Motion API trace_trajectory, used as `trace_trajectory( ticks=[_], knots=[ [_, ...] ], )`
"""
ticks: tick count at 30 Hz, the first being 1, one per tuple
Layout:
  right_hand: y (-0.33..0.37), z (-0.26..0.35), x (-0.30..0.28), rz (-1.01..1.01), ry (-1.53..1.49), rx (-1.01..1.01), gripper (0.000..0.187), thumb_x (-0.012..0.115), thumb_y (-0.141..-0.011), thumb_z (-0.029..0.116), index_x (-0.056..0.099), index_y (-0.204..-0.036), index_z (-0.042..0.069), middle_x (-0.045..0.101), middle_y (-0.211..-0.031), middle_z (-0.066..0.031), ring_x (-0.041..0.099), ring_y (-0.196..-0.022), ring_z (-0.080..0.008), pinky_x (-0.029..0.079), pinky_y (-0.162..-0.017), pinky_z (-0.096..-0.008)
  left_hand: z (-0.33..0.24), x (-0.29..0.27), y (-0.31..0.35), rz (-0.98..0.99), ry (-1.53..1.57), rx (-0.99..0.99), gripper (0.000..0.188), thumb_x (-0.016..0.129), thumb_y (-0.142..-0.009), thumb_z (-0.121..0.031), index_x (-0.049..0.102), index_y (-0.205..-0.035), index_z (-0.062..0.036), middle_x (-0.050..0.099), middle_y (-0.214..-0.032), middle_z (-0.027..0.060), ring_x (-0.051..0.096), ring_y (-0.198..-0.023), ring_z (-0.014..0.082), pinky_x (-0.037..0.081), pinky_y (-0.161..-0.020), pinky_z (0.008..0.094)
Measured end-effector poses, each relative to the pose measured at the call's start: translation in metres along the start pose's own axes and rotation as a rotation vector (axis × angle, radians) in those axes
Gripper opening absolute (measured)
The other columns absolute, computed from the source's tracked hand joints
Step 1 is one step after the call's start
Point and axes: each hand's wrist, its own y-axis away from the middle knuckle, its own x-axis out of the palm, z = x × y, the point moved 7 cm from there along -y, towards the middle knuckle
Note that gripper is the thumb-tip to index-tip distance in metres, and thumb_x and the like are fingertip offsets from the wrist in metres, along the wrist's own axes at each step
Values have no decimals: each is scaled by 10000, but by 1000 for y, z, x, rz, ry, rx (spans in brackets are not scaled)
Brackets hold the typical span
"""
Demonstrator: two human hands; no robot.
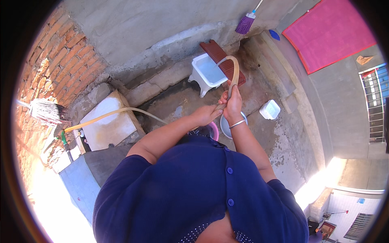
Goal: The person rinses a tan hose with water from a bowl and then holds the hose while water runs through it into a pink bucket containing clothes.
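Observation:
Both of my hands grip a pale yellow hose (234, 73). My right hand (233, 104), with a bangle at its wrist, is wrapped around it nearer the outlet; my left hand (206, 115) closes on it just behind. Beyond my hands the hose arches up and bends left, and a thin stream of water leaves its end. That end points at a white plastic piece with short legs (208, 69), like a small stool, with a pale bluish top. Against this stands a reddish-brown ribbed board (214, 50), partly hidden behind the white piece and the hose.
The hose runs from a green-handled tap (65, 137) past a pale block (107, 121). Below my hands are a round basin (227, 125) and a pink tub (214, 130), both partly covered. A small white container (270, 109) stands right. A purple broom (245, 24) leans at the back wall.

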Motion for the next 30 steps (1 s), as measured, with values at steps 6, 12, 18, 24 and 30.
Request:
trace_trajectory(
  ticks=[6,12,18,24,30],
  knots=[
    [-1,-1,0,2,12,-5,357,277,-962,301,414,-1196,69,366,-569,-11,337,-454,-91,343,-440,-259,2,1,-1,17,-18,-6,378,411,-908,-336,482,-1137,-44,556,-628,115,565,-572,244,439,-566,376],
    [-2,-3,-3,1,8,-11,365,284,-961,306,420,-1191,57,372,-578,-13,344,-464,-95,348,-448,-263,0,-2,0,16,-36,-21,370,417,-902,-347,495,-1114,-53,568,-651,131,574,-594,268,441,-584,387],
    [-31,13,-8,-9,-45,151,324,324,-950,302,485,-1082,54,515,-710,-52,483,-607,-137,438,-545,-290,-13,-7,3,-24,-53,48,354,428,-895,-361,542,-979,-36,588,-768,198,576,-733,362,440,-657,425],
    [-105,72,-36,-36,84,251,327,348,-942,258,516,-848,-6,549,-757,-99,502,-589,-155,471,-512,-259,-47,-2,10,88,-24,98,370,445,-889,-388,557,-935,-38,588,-781,203,571,-748,375,440,-665,423],
    [-123,70,-46,-80,169,356,337,348,-941,265,512,-823,-3,523,-697,-77,472,-519,-130,444,-442,-235,-53,2,15,121,21,104,380,448,-888,-399,568,-878,-39,592,-767,183,572,-729,362,441,-648,411]
  ],
)
